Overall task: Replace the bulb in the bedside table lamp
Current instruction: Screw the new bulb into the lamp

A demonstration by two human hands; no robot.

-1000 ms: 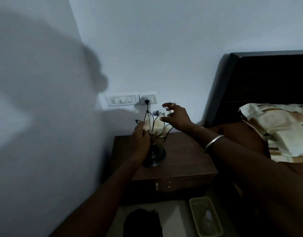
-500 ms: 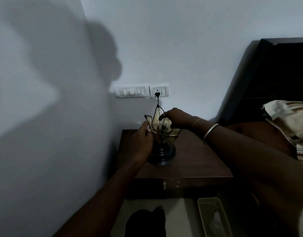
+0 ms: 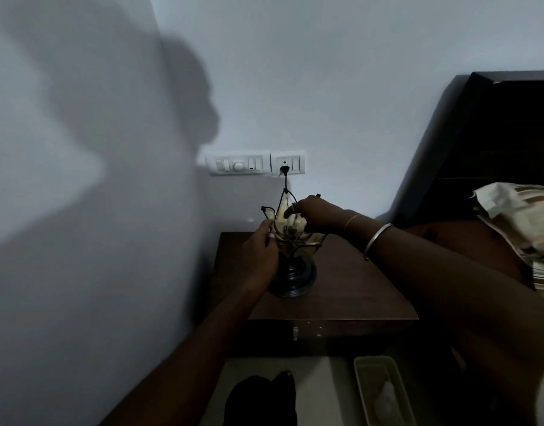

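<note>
Petals of the lamp (image 3: 290, 241) may crack: left hand (image 3: 260, 256) clasps it, right hand (image 3: 313, 215) seemingly pinching the hidden bulb.

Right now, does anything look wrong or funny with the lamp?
One thing: the lamp's black plug is in the wall socket while the right hand reaches inside the petal shade. Nothing looks spilled or broken.

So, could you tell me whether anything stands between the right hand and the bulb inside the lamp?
The right hand reaches in from above between the lamp's petal-shaped shades; nothing visible blocks it, though the bulb itself is too dim to see.
</note>
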